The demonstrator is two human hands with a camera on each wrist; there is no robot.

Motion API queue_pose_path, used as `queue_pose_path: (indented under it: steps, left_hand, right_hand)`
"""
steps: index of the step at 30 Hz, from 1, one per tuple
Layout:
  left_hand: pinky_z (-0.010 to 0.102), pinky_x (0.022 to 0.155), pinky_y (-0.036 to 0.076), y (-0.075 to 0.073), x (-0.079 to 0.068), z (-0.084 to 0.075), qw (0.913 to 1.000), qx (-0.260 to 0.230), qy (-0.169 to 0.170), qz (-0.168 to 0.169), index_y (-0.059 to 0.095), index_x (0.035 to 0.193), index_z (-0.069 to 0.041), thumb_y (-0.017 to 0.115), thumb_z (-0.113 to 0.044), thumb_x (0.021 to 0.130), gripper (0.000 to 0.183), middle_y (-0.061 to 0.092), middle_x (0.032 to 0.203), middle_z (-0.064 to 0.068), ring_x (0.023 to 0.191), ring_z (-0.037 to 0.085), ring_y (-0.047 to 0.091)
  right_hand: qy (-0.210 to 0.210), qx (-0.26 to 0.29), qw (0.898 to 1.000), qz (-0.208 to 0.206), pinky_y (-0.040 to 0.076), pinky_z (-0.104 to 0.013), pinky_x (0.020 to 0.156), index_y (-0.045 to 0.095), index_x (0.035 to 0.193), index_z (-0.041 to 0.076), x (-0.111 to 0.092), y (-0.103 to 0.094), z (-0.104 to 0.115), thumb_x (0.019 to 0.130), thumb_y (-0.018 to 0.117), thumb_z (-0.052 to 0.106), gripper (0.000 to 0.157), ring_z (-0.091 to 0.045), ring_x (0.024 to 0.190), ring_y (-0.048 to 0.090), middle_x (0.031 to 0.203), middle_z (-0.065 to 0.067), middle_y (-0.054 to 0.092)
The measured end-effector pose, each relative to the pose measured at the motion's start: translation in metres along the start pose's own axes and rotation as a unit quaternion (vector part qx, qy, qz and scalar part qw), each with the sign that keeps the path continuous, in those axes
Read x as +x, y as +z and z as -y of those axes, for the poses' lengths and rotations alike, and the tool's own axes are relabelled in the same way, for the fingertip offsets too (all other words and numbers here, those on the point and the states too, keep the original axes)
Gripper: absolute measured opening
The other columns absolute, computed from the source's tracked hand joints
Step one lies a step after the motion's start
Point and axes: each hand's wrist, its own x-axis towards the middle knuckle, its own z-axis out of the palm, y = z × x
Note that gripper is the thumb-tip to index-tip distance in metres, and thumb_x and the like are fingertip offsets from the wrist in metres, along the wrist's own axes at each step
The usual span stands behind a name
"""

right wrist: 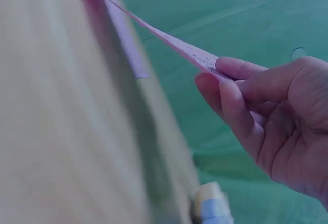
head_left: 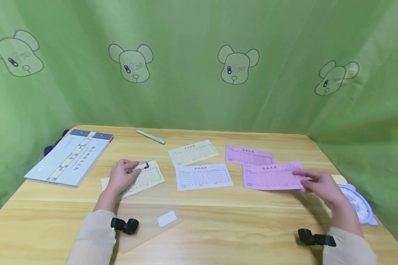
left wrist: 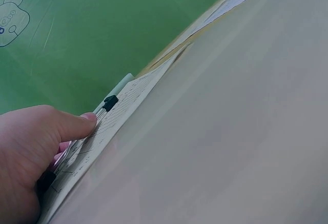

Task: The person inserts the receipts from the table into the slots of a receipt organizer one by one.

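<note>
At the left, my left hand (head_left: 122, 176) pinches a metal clip with black ends (left wrist: 110, 102), the thumb on top of its bar. The clip lies over a cream printed form (head_left: 155, 176), which rests on a translucent folder (head_left: 146, 209) with a white label. On the right, my right hand (head_left: 326, 189) pinches the right end of a pink form (head_left: 268, 177) between thumb and fingers. In the right wrist view that end is raised off the table and the sheet bends. A second pink form (head_left: 248, 154) lies partly under it.
Between the hands lie a white form (head_left: 203, 177) and another cream form (head_left: 192, 152). A pale green pen (head_left: 150, 136) is at the back. A white and blue binder (head_left: 69, 158) sits at the far left; a blue-rimmed clock-like object (head_left: 358, 206) is beside the right forearm.
</note>
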Motion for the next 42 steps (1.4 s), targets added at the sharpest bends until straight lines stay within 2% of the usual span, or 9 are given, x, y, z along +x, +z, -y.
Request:
queue_pose_path:
  steps: [3,5,9,13,17,20,30,34,42]
  left_hand:
    - [0.047,0.082,0.030,0.000,0.000,0.000,1.0000,0.000,0.000,0.000,0.055,0.114,-0.001,0.057,-0.020,0.082,0.037,0.045,0.107,0.019,0.099,0.033,0.037]
    - [0.047,0.081,0.030,0.001,-0.001,-0.001,1.0000,0.002,0.001,-0.002,0.055,0.114,-0.002,0.057,-0.020,0.082,0.037,0.045,0.106,0.019,0.099,0.033,0.037]
    - [0.046,0.081,0.030,0.000,-0.001,-0.001,1.0000,0.005,0.003,-0.004,0.055,0.113,-0.002,0.057,-0.020,0.082,0.037,0.046,0.106,0.019,0.098,0.033,0.038]
    - [0.046,0.081,0.030,0.000,0.000,0.000,0.9999,0.007,0.005,-0.006,0.055,0.113,-0.001,0.058,-0.019,0.081,0.037,0.046,0.106,0.019,0.098,0.033,0.038]
    - [0.046,0.081,0.030,0.000,0.000,0.000,0.9999,0.010,0.006,-0.008,0.055,0.113,0.000,0.058,-0.019,0.081,0.037,0.046,0.105,0.019,0.097,0.033,0.038]
    - [0.046,0.081,0.030,0.001,0.000,0.001,0.9999,0.011,0.006,-0.009,0.056,0.113,-0.001,0.058,-0.019,0.081,0.037,0.046,0.105,0.019,0.098,0.033,0.038]
    - [0.047,0.081,0.030,0.001,0.001,0.001,0.9999,0.013,0.005,-0.007,0.055,0.113,-0.001,0.057,-0.021,0.081,0.037,0.046,0.106,0.019,0.097,0.034,0.038]
    - [0.046,0.081,0.030,0.001,0.001,0.000,0.9999,0.011,0.004,-0.007,0.056,0.113,-0.001,0.057,-0.021,0.082,0.037,0.046,0.106,0.019,0.097,0.033,0.038]
    - [0.046,0.081,0.030,0.001,0.001,0.001,0.9999,0.011,0.003,-0.006,0.056,0.113,-0.001,0.058,-0.019,0.081,0.036,0.046,0.105,0.019,0.097,0.033,0.038]
  right_hand:
    - [-0.030,0.050,0.998,0.011,0.049,-0.027,0.061,0.060,0.110,0.006,0.004,-0.009,-0.001,0.082,0.054,0.000,0.029,-0.011,0.074,0.057,0.101,0.001,0.051]
    - [-0.037,0.053,0.998,0.012,0.049,-0.027,0.061,0.061,0.109,0.011,0.004,-0.013,0.008,0.082,0.055,0.003,0.028,-0.009,0.075,0.057,0.098,0.003,0.052]
    - [-0.033,0.057,0.998,0.014,0.049,-0.025,0.062,0.060,0.110,0.011,0.001,-0.009,0.038,0.083,0.054,0.003,0.028,-0.007,0.075,0.056,0.093,0.010,0.054]
    - [-0.057,0.122,0.991,0.021,0.048,-0.023,0.063,0.061,0.108,0.006,0.005,0.004,0.056,0.082,0.052,-0.005,0.029,-0.006,0.077,0.057,0.098,0.013,0.054]
    - [-0.086,0.181,0.979,0.037,0.048,-0.021,0.063,0.061,0.106,0.003,0.014,0.022,0.065,0.081,0.051,-0.008,0.029,-0.007,0.077,0.057,0.102,0.011,0.054]
    - [-0.088,0.191,0.977,0.045,0.048,-0.021,0.064,0.061,0.106,0.002,0.022,0.039,0.073,0.082,0.052,-0.006,0.028,-0.008,0.078,0.057,0.102,0.008,0.053]
    - [-0.048,0.207,0.974,0.073,0.047,-0.031,0.071,0.047,0.114,-0.012,0.046,0.100,0.099,0.079,0.050,-0.011,0.035,-0.014,0.080,0.057,0.107,-0.013,0.050]
    - [-0.040,0.212,0.972,0.097,0.045,-0.040,0.075,0.046,0.116,-0.010,0.054,0.121,0.106,0.078,0.051,-0.011,0.038,-0.018,0.080,0.057,0.109,-0.022,0.048]
    - [-0.048,0.180,0.970,0.154,0.047,-0.035,0.072,0.050,0.116,-0.004,0.069,0.165,0.122,0.079,0.050,-0.007,0.036,-0.023,0.082,0.057,0.108,-0.020,0.052]
